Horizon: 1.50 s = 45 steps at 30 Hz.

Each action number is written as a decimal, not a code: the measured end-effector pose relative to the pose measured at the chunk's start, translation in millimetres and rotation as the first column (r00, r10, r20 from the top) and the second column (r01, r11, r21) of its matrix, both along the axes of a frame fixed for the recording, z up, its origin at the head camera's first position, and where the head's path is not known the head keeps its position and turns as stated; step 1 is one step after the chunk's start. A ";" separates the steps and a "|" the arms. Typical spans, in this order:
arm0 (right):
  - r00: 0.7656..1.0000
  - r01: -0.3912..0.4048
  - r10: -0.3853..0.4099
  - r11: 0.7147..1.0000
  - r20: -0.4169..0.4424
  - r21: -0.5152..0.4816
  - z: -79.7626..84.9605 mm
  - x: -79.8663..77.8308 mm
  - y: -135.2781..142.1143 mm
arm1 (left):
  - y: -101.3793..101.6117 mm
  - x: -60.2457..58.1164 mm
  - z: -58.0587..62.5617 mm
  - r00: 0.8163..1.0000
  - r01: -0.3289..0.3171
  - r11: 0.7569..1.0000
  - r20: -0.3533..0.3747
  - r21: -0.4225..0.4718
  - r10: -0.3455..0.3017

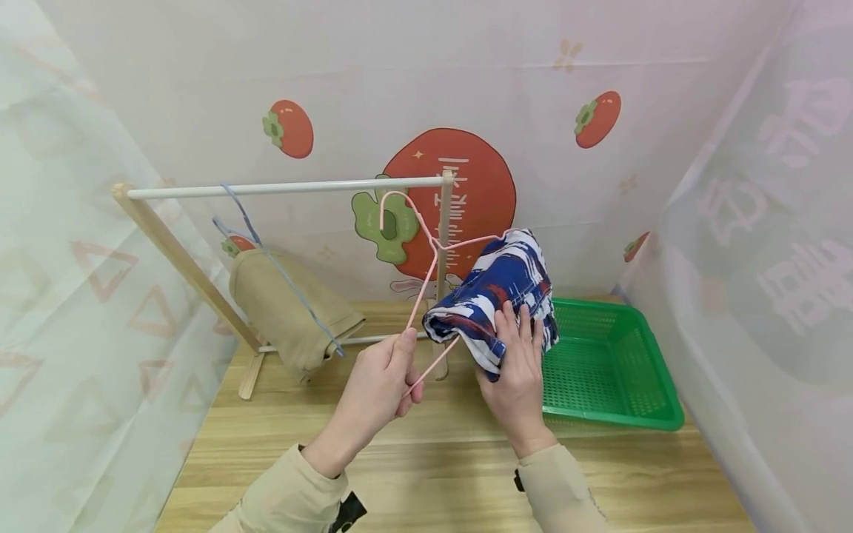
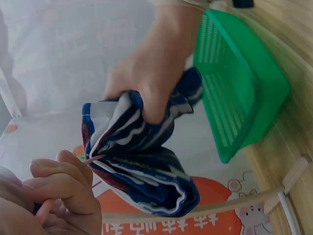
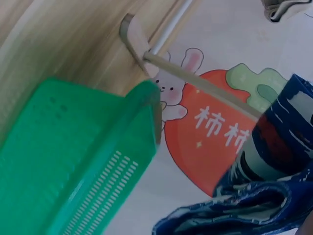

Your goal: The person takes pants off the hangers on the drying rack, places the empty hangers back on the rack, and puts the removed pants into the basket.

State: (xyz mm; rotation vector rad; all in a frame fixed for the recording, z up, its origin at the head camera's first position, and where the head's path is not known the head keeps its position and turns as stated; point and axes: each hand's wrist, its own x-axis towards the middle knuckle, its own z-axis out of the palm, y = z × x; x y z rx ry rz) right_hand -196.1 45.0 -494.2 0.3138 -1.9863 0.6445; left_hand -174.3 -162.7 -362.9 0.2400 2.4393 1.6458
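My left hand (image 1: 383,377) grips one corner of a pink wire hanger (image 1: 436,243), whose hook points up and left. Over the hanger's bottom bar lies a folded garment (image 1: 513,270) with a blue, white and red pattern. My right hand (image 1: 516,370) holds this cloth at its near side, the fingers lying along the outer face. In the left wrist view, the thumb of the right hand (image 2: 159,68) presses on the garment (image 2: 142,166), which hangs in two rolled folds. The right wrist view shows the garment's folded edge (image 3: 274,200), with the hand almost wholly out of frame.
A rack with a white rail (image 1: 320,188) and wooden posts stands at the left. From it hangs a blue hanger (image 1: 286,275) carrying a khaki garment (image 1: 280,303). A green basket (image 1: 656,363) sits on the wooden table (image 1: 426,474) at the right. Printed curtains enclose the back and sides.
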 end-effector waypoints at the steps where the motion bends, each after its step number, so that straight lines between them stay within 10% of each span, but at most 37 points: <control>1: 1.000 -0.006 0.006 1.000 0.012 0.024 0.7 0.6 2.3 | -0.5 -0.5 -0.8 1.000 0.002 1.000 -0.006 -0.009 -0.002; 19: 0.980 -0.201 0.187 0.922 0.074 0.330 29.7 6.2 35.4 | -11.4 -5.8 -2.1 0.989 -0.009 0.988 -0.145 -0.153 -0.013; 45: 0.967 -0.256 0.241 0.892 0.087 0.373 45.3 12.0 50.3 | -19.6 -12.6 -6.6 0.961 -0.013 0.954 -0.267 -0.299 -0.071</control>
